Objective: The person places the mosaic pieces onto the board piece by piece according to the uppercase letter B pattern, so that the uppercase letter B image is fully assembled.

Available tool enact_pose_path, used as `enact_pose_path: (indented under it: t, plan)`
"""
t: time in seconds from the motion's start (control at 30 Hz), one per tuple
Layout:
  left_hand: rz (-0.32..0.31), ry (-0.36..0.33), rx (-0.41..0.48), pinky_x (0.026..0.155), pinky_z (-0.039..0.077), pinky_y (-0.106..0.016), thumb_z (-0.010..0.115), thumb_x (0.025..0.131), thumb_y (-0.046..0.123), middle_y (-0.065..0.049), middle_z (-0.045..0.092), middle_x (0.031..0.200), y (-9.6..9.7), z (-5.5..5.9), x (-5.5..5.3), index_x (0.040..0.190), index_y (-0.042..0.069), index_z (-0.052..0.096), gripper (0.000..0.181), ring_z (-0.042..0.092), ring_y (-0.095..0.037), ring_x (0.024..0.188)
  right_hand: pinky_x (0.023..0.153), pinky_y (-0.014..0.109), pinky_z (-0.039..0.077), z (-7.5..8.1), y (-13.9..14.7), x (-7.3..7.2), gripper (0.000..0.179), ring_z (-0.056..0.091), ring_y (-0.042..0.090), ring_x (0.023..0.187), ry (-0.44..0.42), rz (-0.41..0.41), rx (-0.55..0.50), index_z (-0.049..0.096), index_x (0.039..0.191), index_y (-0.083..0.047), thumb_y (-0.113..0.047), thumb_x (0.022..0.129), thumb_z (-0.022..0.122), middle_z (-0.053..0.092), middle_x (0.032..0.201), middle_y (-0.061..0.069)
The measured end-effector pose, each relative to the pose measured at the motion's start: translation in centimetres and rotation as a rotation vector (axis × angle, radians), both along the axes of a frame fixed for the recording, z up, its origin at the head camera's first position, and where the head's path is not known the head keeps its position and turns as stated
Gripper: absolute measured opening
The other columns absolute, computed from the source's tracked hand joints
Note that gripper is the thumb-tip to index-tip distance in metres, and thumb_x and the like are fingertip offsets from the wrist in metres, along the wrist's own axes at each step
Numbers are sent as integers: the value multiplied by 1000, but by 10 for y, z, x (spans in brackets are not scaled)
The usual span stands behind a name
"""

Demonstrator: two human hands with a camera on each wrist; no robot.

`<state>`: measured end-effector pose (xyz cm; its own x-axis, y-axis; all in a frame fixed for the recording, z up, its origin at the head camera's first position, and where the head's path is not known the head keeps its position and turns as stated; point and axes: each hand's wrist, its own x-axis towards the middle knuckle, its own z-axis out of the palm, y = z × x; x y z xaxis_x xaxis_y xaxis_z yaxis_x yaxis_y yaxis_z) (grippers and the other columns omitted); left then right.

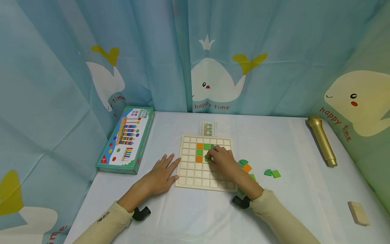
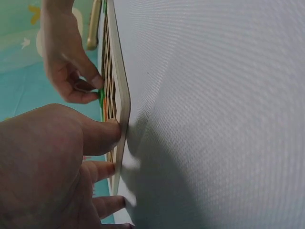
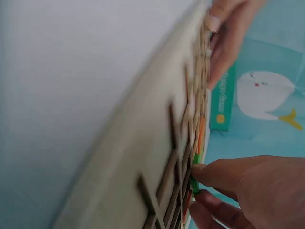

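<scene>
A wooden grid board (image 1: 198,174) lies on the table with orange and green square tiles in some of its cells. Over the board's middle, my right hand (image 1: 223,162) pinches a green tile (image 1: 208,158) between thumb and fingers; the same green tile (image 3: 196,172) shows edge-on in the right wrist view. My left hand (image 1: 159,176) is spread flat at the board's left edge, its thumb and fingertips touching the rim, as the left wrist view also shows. A small printed pattern card (image 1: 208,128) lies just behind the board.
Loose green and orange tiles (image 1: 247,167) lie right of the board, partly under the right forearm, with a green square (image 1: 276,174) farther out. A game box (image 1: 126,140) stands at left. A gold microphone (image 1: 322,140) and a wooden block (image 1: 359,213) lie at right.
</scene>
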<state>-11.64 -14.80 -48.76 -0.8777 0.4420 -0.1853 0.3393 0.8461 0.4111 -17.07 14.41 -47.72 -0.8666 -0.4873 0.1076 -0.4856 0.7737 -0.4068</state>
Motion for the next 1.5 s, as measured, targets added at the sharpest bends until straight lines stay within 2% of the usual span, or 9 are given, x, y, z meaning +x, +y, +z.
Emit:
enact_pose_path:
  t: [0.1, 0.23, 0.6, 0.83, 1.03, 1.17, 1.33, 1.43, 1.5]
  plan:
    - [0, 2, 3, 128, 18, -62, 53, 110, 36, -17, 20, 175, 0, 1, 0, 168, 15, 31, 65, 11, -45, 162, 78, 47, 47, 0, -5, 4, 16, 64, 29, 94, 52, 7, 41, 75, 103, -9, -5, 90, 83, 67, 103, 5]
    - [0, 3, 6, 128, 18, -62, 53, 110, 36, -17, 20, 175, 0, 2, 1, 168, 15, 31, 65, 11, -45, 162, 78, 46, 46, 0, -8, 7, 19, 64, 30, 92, 64, 10, 47, 75, 106, -8, -3, 89, 83, 67, 103, 6]
    - [0, 10, 6, 128, 18, -63, 53, 110, 36, -18, 20, 175, 0, 3, 1, 168, 15, 31, 65, 11, -46, 162, 80, 46, 44, 0, -5, 10, 19, 64, 31, 104, 34, -8, -2, 75, 110, -9, -6, 92, 82, 65, 115, 10]
    - [-8, 10, 16, 128, 18, -64, 54, 110, 35, -18, 20, 175, 1, 3, 1, 168, 14, 31, 65, 11, -46, 162, 81, 45, 42, 10, 21, 11, 21, 63, 28, 103, -20, -32, -30, 72, 115, -8, -8, 95, 79, 62, 118, 11]
    - [-11, 7, -4, 128, 18, -63, 52, 111, 36, -18, 19, 175, 1, 3, 0, 168, 14, 30, 65, 10, -46, 162, 88, 54, 46, 26, 69, 5, 21, 61, 37, 109, -116, -150, -43, 62, 120, -2, -5, 101, 69, 61, 118, 18]
    - [-12, -2, -13, 128, 18, -63, 52, 111, 36, -18, 18, 175, 1, 3, 0, 168, 15, 29, 65, 10, -46, 162, 91, 56, 50, 31, 99, -4, 24, 60, 41, 109, -242, -194, -41, 59, 123, 2, -8, 103, 67, 59, 120, 25]
    - [-26, -2, -15, 128, 18, -63, 50, 112, 36, -19, 17, 175, 0, 1, 0, 169, 14, 27, 66, 10, -47, 161, 90, 54, 53, 25, 122, -12, 31, 60, 39, 107, -393, -221, -4, 58, 122, 4, -16, 102, 70, 59, 120, 28]
    - [-33, 8, -21, 128, 19, -63, 49, 112, 37, -19, 17, 175, 0, 0, 1, 169, 14, 27, 65, 10, -48, 161, 88, 52, 53, 20, 127, -16, 29, 59, 37, 102, -413, -242, -8, 58, 118, 3, -18, 102, 70, 60, 117, 26]
    - [-31, 10, -17, 127, 19, -64, 49, 112, 36, -20, 18, 175, 0, 0, 1, 169, 13, 27, 65, 11, -48, 161, 86, 51, 53, 18, 128, -17, 28, 60, 36, 100, -397, -256, -20, 58, 118, 4, -18, 103, 68, 61, 115, 26]
